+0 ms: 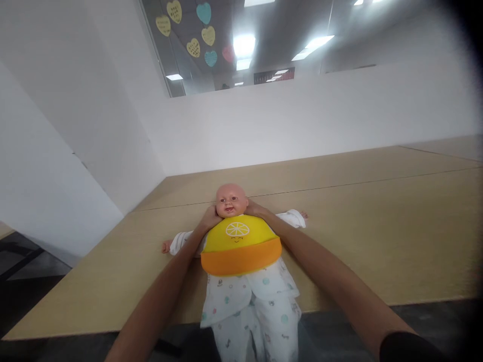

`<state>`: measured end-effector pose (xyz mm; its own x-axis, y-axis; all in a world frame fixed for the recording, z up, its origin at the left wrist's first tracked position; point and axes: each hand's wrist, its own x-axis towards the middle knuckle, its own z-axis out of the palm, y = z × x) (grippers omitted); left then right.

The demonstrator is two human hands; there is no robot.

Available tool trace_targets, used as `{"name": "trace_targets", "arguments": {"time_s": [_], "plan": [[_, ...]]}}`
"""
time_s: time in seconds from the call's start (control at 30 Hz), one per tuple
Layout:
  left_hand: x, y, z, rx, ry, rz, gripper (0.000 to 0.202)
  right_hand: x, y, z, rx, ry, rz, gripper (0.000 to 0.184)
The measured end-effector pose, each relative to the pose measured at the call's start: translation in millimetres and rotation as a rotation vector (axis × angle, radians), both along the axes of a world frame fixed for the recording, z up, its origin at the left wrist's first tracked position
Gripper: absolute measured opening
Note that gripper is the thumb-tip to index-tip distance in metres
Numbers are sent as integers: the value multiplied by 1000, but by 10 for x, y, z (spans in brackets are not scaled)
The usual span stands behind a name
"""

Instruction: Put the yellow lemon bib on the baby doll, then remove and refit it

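Note:
A bald baby doll (231, 196) lies on its back, face up, its arms spread to both sides. It wears a white patterned outfit (260, 301). Over its chest is a yellow bib (215, 235) with a white citrus slice, a smiling face and an orange pocket along the bottom. My left hand (211, 218) is at the neck on the left, touching the doll beside the bib's upper edge. On the other side of the neck is my right hand (255, 208). The fingers of both hands are hidden behind the doll's head and neck, as are the bib's neck ends.
The doll's upper body rests on a light wooden table (358, 221), its legs reaching past the near edge. A white wall (287, 120) stands behind the table, with a window (279, 45) above bearing several heart-shaped notes. Dark metal legs (22, 261) show at the lower left.

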<state>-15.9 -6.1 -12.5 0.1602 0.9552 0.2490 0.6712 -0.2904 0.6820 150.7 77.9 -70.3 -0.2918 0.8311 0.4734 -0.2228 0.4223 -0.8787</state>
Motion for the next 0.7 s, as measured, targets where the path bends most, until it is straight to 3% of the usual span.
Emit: {"name": "trace_targets", "arguments": {"time_s": [0.2, 0.4, 0.53, 0.7], "plan": [[-13, 24, 2, 1, 145, 61, 23, 124, -54, -26, 52, 73, -10, 69], [22, 26, 50, 4, 274, 137, 21, -13, -43, -132, 48, 187, -115, 54], [47, 12, 96, -24, 345, 171, 19, -71, -50, -145, 30, 255, -114, 63], [57, 7, 101, -3, 322, 176, 19, 75, -89, 7, -64, 6, 25, 82]]}}
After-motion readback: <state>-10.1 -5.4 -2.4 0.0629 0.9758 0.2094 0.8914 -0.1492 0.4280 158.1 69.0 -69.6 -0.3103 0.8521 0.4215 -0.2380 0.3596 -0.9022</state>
